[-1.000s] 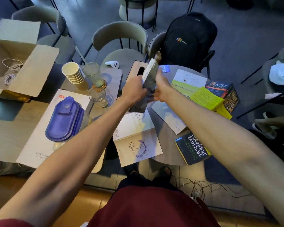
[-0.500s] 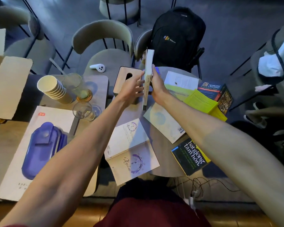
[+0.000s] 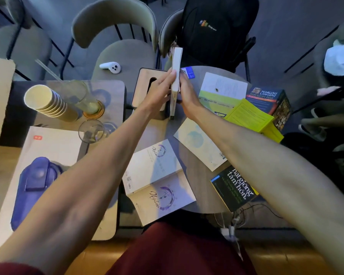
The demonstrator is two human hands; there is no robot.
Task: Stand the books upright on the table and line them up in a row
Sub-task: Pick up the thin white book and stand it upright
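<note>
A person's left hand [image 3: 159,92] and right hand [image 3: 187,96] press flat against either cover of a thin pale paperback book [image 3: 176,76], holding it upright on its lower edge at the far side of a small round grey table [image 3: 199,197]. The book stands just in front of a wooden tissue box with a dark oval slot [image 3: 147,84], page edges facing the camera. Other books lie flat on the round table: a white book with a purple crescent emblem, opened face down [image 3: 157,181], near the person's lap; a pale cream book with a faint blue circle [image 3: 199,143] beside it under the right forearm; a black book with white lettering [image 3: 232,187] at the near right rim; a bright yellow book [image 3: 250,116] overlapping a white-and-green one [image 3: 220,92]; and a dark blue book with a photo-covered edge [image 3: 270,100] at the far right. On the adjoining table to the left sit a stack of paper cups lying on its side [image 3: 48,102], a tall glass on an orange coaster [image 3: 85,100], a short clear glass [image 3: 91,130] and a white box printed with a blue appliance [image 3: 38,175]. A black backpack [image 3: 216,30] rests on a chair behind
</note>
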